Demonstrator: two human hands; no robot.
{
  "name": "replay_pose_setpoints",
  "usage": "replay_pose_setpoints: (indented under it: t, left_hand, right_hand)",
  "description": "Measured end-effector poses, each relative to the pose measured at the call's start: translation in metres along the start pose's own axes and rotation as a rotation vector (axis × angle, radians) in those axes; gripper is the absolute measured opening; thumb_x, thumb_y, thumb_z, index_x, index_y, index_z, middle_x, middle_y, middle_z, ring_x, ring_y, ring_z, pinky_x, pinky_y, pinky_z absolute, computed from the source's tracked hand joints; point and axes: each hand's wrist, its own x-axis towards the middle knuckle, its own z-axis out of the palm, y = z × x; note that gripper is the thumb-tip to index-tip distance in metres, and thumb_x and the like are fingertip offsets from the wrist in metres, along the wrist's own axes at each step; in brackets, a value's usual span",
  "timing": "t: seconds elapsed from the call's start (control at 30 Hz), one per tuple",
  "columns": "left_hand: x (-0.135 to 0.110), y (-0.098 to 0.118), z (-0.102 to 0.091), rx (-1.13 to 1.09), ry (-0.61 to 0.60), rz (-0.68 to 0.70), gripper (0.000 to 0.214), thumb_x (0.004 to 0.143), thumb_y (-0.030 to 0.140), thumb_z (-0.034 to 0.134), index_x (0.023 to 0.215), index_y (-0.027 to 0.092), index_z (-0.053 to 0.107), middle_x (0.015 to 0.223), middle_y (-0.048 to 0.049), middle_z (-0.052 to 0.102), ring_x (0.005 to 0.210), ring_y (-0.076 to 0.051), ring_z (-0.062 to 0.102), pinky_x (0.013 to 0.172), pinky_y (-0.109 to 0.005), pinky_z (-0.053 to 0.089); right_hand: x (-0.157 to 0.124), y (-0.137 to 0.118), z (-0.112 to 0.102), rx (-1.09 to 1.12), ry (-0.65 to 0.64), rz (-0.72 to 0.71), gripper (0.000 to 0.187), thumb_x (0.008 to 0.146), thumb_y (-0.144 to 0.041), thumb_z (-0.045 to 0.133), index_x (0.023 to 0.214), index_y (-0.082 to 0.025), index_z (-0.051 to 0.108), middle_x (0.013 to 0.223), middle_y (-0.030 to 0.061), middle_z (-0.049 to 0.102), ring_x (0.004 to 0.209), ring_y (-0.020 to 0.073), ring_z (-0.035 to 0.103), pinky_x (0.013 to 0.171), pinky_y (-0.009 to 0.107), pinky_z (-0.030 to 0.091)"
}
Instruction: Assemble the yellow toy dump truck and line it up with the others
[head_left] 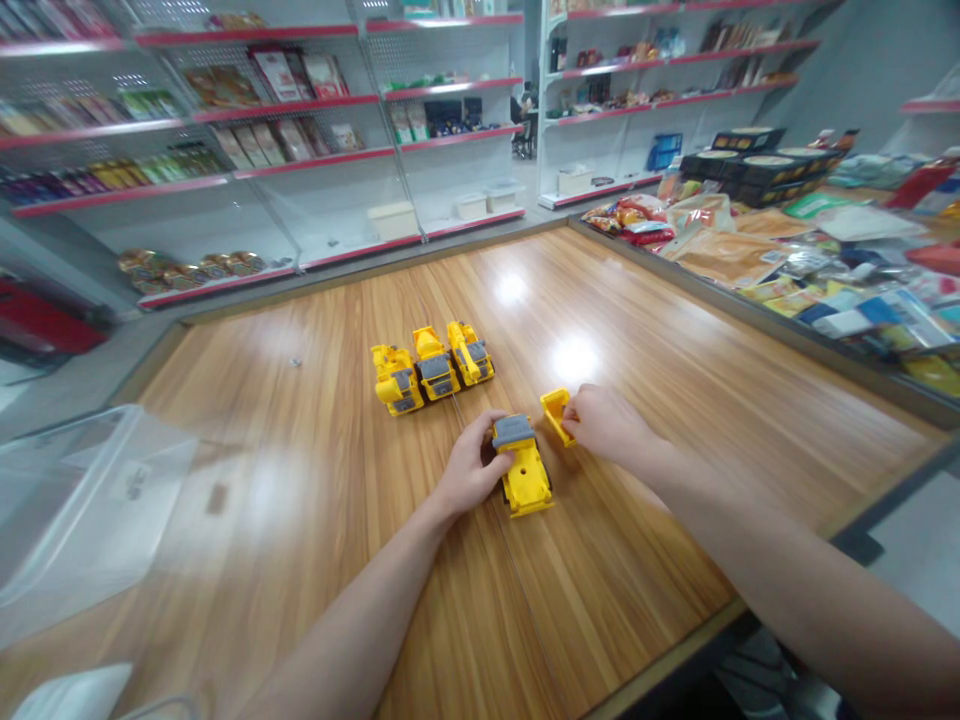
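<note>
My left hand grips the cab end of a yellow toy truck with a grey top. The truck stands on the wooden table, its flat yellow bed bare, with a small dark hole in the middle. To the right of the truck, my right hand has its fingers closed on a yellow toy dump bed, apart from the truck. Farther back stand three yellow toy construction vehicles side by side: one at the left, a toy mixer truck and a toy excavator.
A clear plastic bin sits on the left of the table, with a white object at the lower left corner. Packaged goods are heaped beyond the right edge. Stocked shelves line the back. A tiny grey piece lies far left.
</note>
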Motion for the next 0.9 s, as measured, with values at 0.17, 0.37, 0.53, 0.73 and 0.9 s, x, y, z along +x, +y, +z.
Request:
replay_pose_setpoints:
  t: [0.17, 0.37, 0.53, 0.73, 0.9]
  left_hand:
    - [-0.003, 0.005, 0.002, -0.096, -0.146, -0.006, 0.043, 0.078, 0.018, 0.059, 0.12, 0.017, 0.051, 0.114, -0.0091, 0.061, 0.104, -0.024, 0.06, 0.092, -0.035, 0.047]
    - [-0.004, 0.011, 0.003, -0.146, -0.198, 0.035, 0.042, 0.077, 0.018, 0.059, 0.118, 0.016, 0.052, 0.114, -0.0088, 0.061, 0.103, -0.023, 0.06, 0.09, -0.034, 0.048]
    - [-0.003, 0.012, 0.003, -0.114, -0.187, 0.016, 0.041, 0.076, 0.021, 0.06, 0.117, 0.016, 0.054, 0.112, -0.009, 0.062, 0.101, -0.024, 0.061, 0.089, -0.035, 0.048]
    - [-0.003, 0.013, 0.003, -0.118, -0.186, 0.007, 0.043, 0.075, 0.021, 0.06, 0.117, 0.017, 0.054, 0.111, -0.0083, 0.063, 0.1, -0.023, 0.061, 0.087, -0.034, 0.049]
    - [-0.003, 0.01, 0.003, -0.116, -0.193, 0.013, 0.042, 0.076, 0.018, 0.059, 0.117, 0.017, 0.053, 0.11, -0.0081, 0.063, 0.1, -0.023, 0.061, 0.088, -0.034, 0.048]
  right_hand:
    - [-0.001, -0.001, 0.002, -0.001, -0.008, 0.008, 0.021, 0.082, -0.029, 0.057, 0.089, -0.02, 0.075, 0.095, 0.0095, 0.068, 0.08, 0.0188, 0.064, 0.067, 0.025, 0.041]
    - [-0.002, -0.005, -0.004, 0.002, 0.007, -0.021, 0.028, 0.083, -0.031, 0.057, 0.107, -0.027, 0.072, 0.101, 0.0072, 0.069, 0.087, 0.0194, 0.064, 0.074, 0.025, 0.042]
    - [-0.001, -0.006, -0.006, -0.015, -0.003, -0.048, 0.031, 0.082, -0.035, 0.06, 0.109, -0.027, 0.071, 0.099, 0.007, 0.071, 0.087, 0.021, 0.065, 0.072, 0.026, 0.043]
    - [0.002, -0.003, -0.002, -0.022, -0.047, -0.029, 0.023, 0.084, -0.03, 0.055, 0.092, -0.023, 0.075, 0.09, 0.0071, 0.074, 0.08, 0.0199, 0.066, 0.066, 0.025, 0.042]
    - [0.004, -0.001, 0.001, -0.028, -0.054, -0.01, 0.025, 0.084, -0.028, 0.053, 0.094, -0.021, 0.074, 0.094, 0.0093, 0.074, 0.084, 0.0213, 0.067, 0.069, 0.026, 0.043]
